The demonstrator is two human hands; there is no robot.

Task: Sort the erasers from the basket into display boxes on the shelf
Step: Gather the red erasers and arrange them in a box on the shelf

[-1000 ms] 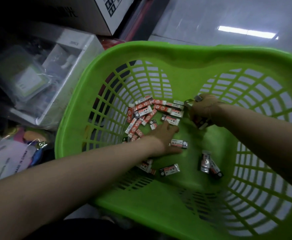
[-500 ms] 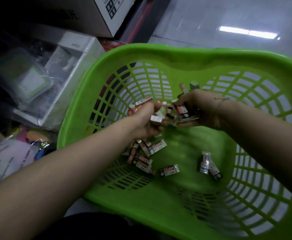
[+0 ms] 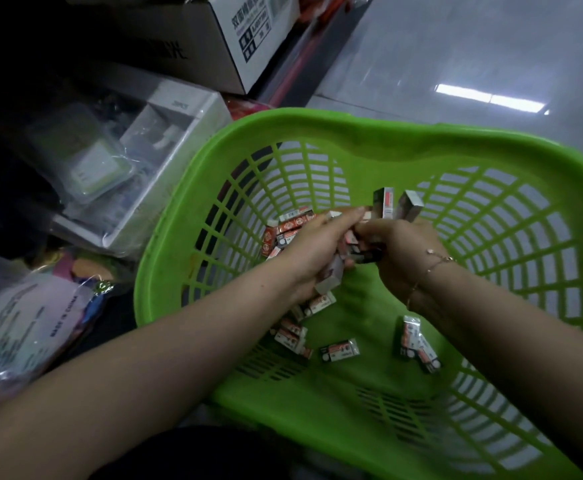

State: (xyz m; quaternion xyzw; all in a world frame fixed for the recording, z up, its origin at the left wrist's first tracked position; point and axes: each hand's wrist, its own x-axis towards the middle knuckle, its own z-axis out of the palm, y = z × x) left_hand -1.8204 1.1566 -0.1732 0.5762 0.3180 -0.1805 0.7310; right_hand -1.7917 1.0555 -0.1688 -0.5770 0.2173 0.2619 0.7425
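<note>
Since half a second ago our two hands have stayed up off the basket floor and pressed closer together, and two erasers [image 3: 385,203] now stick up higher above the right hand [image 3: 399,252].

Our left hand [image 3: 312,252] holds a clump of erasers, its fingers stretched out along the top of them toward the right hand, while one pale eraser [image 3: 330,276] hangs below its palm. Our right hand has its fingers curled round a bundle of its own; a thin bracelet [image 3: 433,263] sits at that wrist. Where the two hands meet the erasers overlap, so we cannot tell which hand holds which.

The green basket [image 3: 352,133] still has loose erasers on its floor: a red heap [image 3: 288,225] behind the left hand, a few [image 3: 293,334] under that forearm, one [image 3: 339,350] alone in the middle and a pair [image 3: 416,342] near the right wrist.

Left of the basket lie a white box [image 3: 179,109], a cardboard carton [image 3: 214,36] and some plastic bags [image 3: 23,323].
</note>
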